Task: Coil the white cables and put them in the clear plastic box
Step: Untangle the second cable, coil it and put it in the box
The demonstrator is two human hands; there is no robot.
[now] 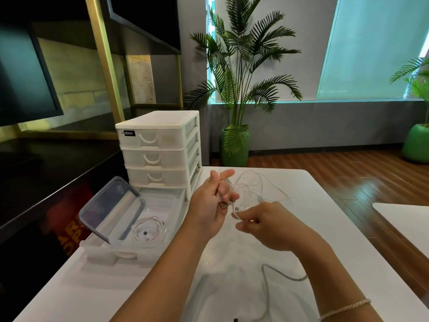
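Both forearms reach over a smooth white desk (301, 187), hands working a thin white cable.

Wood-plank floor (348, 173), grey wall and potted palm (241, 73) lie beyond; a white plastic drawer unit (160, 147) stands at the desk's far left. Before it sits the clear plastic box (148, 219), lid propped open, one coiled cable (148, 231) inside. Left hand (209, 205) grips a loose white cable (253, 187); right hand (262, 221) pinches its end. Another cable (267, 287) lies nearer.
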